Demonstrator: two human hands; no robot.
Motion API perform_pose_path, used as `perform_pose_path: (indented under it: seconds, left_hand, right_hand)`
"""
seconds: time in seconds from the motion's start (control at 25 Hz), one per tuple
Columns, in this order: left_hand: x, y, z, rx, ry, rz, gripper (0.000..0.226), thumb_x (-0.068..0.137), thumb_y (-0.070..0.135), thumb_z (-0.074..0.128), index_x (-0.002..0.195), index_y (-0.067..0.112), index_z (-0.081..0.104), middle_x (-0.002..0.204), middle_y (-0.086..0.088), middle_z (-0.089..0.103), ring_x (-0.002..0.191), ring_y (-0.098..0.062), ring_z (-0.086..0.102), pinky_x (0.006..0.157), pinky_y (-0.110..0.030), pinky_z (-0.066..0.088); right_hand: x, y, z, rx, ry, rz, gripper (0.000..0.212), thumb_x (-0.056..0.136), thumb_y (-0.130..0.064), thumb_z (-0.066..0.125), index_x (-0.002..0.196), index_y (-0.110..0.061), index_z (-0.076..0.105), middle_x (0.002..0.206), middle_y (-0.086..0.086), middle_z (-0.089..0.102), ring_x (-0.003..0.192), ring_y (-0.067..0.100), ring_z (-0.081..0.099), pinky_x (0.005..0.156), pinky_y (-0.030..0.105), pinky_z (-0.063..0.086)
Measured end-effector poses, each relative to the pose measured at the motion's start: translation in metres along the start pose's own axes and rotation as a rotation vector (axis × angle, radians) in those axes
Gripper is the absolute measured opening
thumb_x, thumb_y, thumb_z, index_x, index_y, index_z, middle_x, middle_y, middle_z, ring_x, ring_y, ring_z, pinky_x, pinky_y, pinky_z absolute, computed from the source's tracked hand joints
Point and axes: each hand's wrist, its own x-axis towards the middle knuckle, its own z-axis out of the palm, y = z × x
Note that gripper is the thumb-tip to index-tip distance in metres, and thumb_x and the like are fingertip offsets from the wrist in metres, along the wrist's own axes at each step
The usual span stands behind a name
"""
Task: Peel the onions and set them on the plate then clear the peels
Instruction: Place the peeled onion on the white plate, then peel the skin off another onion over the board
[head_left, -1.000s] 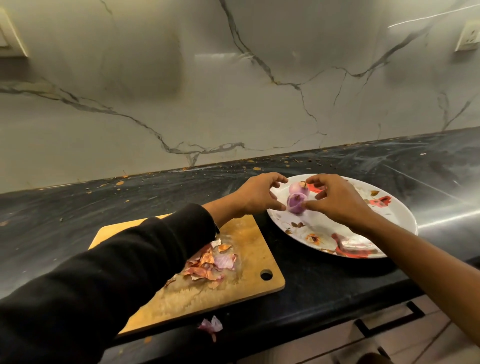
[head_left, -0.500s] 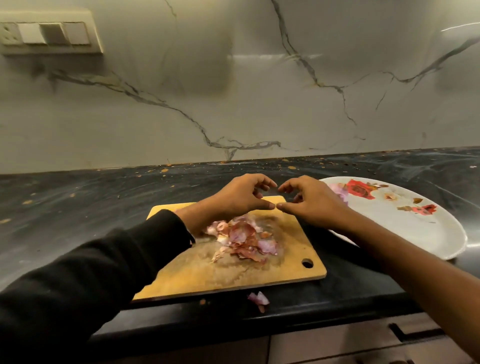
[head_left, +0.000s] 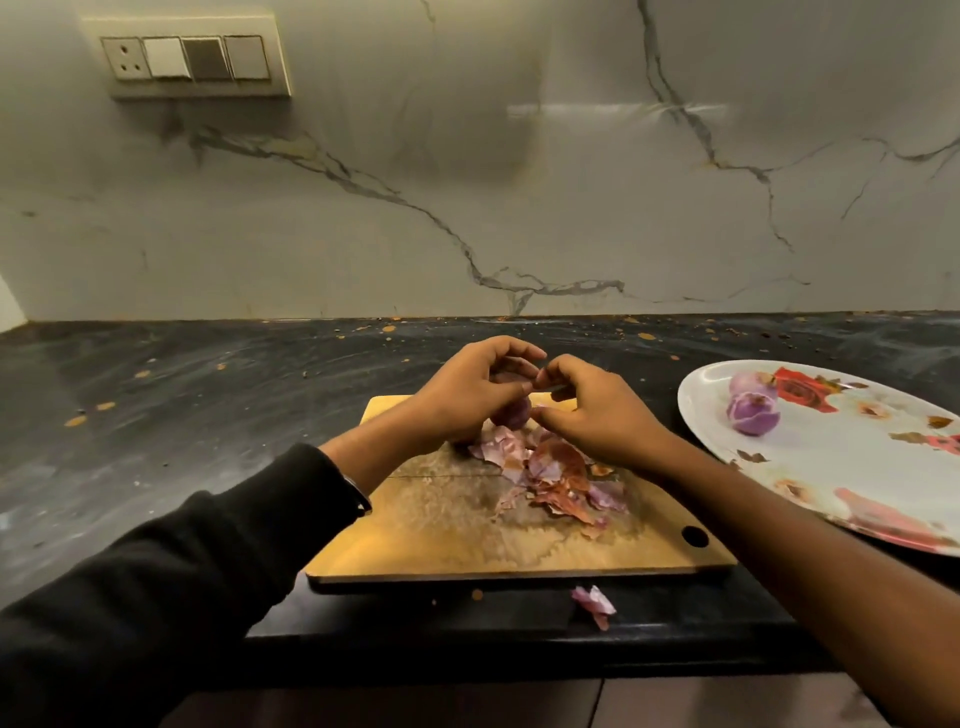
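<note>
Over the board (head_left: 467, 545), left hand (head_left: 460, 397) holds an onion (head_left: 511, 413); right hand (head_left: 597, 415) pinches its skin. Pull gently so peels (head_left: 550, 478) drop there.

Dim, yellowish kitchen light with soft shadows.

The light is weak and warm. A pale bright streak shines on the glossy grey marble wall with dark veins (head_left: 519, 171), and a big soft shadow sits on the wall near it. The shiny black stone counter (head_left: 208, 395) shows faint smeary gleams. The black long sleeve (head_left: 156, 597) is so dark that its folds are hard to see. The wide lens bends the picture: the beige switch plate (head_left: 197, 57) leans, and the white oval plate with red flowers (head_left: 831, 467) looks stretched at the edge. The picture is a little soft and grainy.
</note>
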Motion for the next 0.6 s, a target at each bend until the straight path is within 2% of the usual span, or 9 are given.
perform_pose_path:
  seconds: [0.16, 0.28, 0.36, 0.48, 0.6]
  left_hand:
    - [0.003, 0.000, 0.001, -0.099, 0.058, -0.037, 0.028, 0.097, 0.002, 0.057, 0.122, 0.013, 0.060, 0.111, -0.007, 0.068, 0.103, -0.018, 0.069, 0.090, -0.033, 0.058]
    - [0.004, -0.001, 0.001, -0.132, 0.096, -0.040, 0.024, 0.096, 0.007, 0.061, 0.119, 0.014, 0.062, 0.112, -0.006, 0.067, 0.102, -0.018, 0.069, 0.090, -0.036, 0.058]
    - [0.002, 0.000, 0.000, -0.153, 0.129, -0.031, 0.023, 0.096, 0.009, 0.061, 0.118, 0.015, 0.062, 0.112, -0.006, 0.067, 0.102, -0.018, 0.069, 0.088, -0.034, 0.059]
    - [0.001, 0.003, -0.005, -0.223, 0.179, 0.002, 0.021, 0.097, 0.010, 0.058, 0.117, 0.012, 0.063, 0.109, -0.008, 0.069, 0.096, -0.016, 0.070, 0.080, -0.028, 0.059]
    - [-0.003, -0.002, -0.018, -0.039, 0.182, 0.071, 0.019, 0.096, 0.017, 0.062, 0.114, 0.018, 0.065, 0.103, 0.000, 0.070, 0.095, -0.010, 0.068, 0.085, -0.027, 0.057]
  right_hand:
    - [0.009, -0.005, 0.007, 0.198, -0.056, 0.052, 0.050, 0.081, -0.034, 0.081, 0.115, -0.020, 0.048, 0.110, -0.003, 0.065, 0.100, 0.012, 0.066, 0.086, 0.034, 0.058]
    - [0.013, -0.007, 0.014, 0.253, -0.053, 0.054, 0.055, 0.079, -0.026, 0.083, 0.118, -0.023, 0.045, 0.106, -0.006, 0.063, 0.090, 0.009, 0.070, 0.081, 0.033, 0.062]
    - [0.014, -0.004, 0.018, 0.261, -0.040, 0.056, 0.055, 0.079, -0.029, 0.083, 0.121, -0.027, 0.047, 0.107, -0.006, 0.062, 0.086, 0.009, 0.070, 0.075, 0.029, 0.062]
    - [0.013, 0.005, 0.014, 0.254, -0.071, 0.077, 0.053, 0.081, -0.039, 0.081, 0.126, -0.031, 0.054, 0.110, -0.008, 0.063, 0.092, 0.009, 0.069, 0.075, 0.025, 0.060]
    - [0.011, 0.014, 0.010, 0.292, -0.115, 0.075, 0.044, 0.082, -0.034, 0.080, 0.123, -0.029, 0.064, 0.112, -0.010, 0.066, 0.099, 0.008, 0.066, 0.078, 0.021, 0.057]
